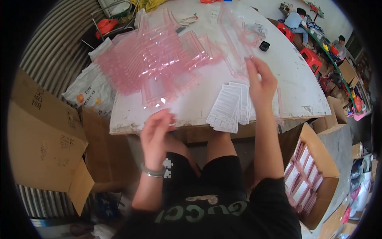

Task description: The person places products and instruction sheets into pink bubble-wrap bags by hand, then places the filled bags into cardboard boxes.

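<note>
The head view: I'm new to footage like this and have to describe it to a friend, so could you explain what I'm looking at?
There is no machine here, just a person's two bare hands. The single picture comes from a camera worn on the head, looking forward and down, so the person's lap shows too. On the white table lie a large heap of pink-tinted plastic pieces, some overlapping printed cards near the front edge, and a small black object farther back. The left hand is near the front edge, below the heap in the picture; nothing shows clearly in it. The right hand is raised beside the cards, with clear plastic behind its fingertips; I cannot tell whether it holds any.
</note>
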